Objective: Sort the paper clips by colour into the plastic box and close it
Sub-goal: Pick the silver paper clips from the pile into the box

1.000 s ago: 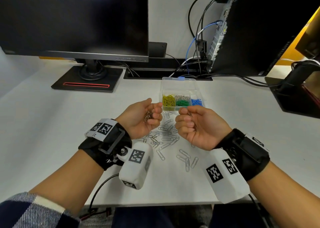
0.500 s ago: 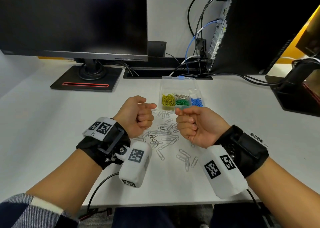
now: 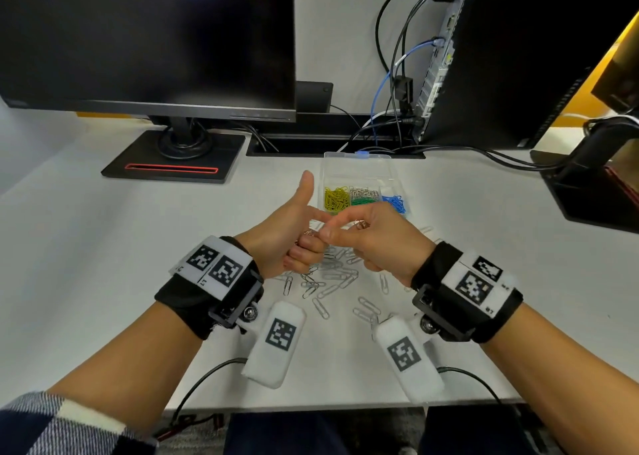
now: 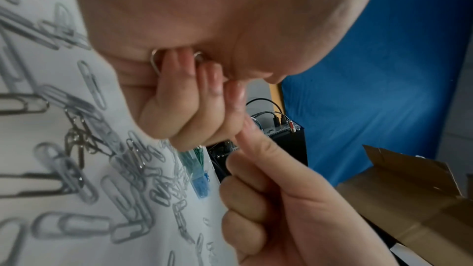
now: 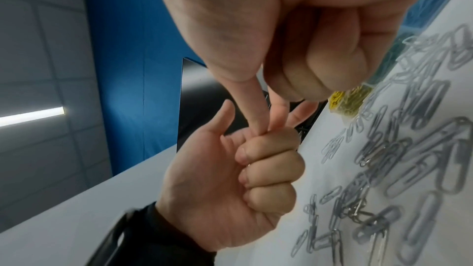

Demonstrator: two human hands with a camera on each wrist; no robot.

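While hands meet above, silver clips (image 3: 332, 278) litter desk (image 3: 103, 247) nr monitor (image 3: 148, 39).

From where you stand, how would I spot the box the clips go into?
Find the dark monitor on the white desk. Right of its stand, just beyond both hands, lies a clear plastic box with its lid open. It alone holds yellow, silver, green and blue clips in separate compartments.

The loose paper clips (image 3: 332, 281) on the table are looking like shiny silver metal wire. The table (image 3: 103, 264) is showing a smooth, matt white surface. The box (image 3: 359, 174) is looking like clear, glossy plastic, and the yellow clips (image 3: 335, 198), green clips (image 3: 364, 201) and blue clips (image 3: 394, 202) inside are having a coloured, smooth coating. The wrist straps (image 3: 193, 299) are appearing as black matt cloth.
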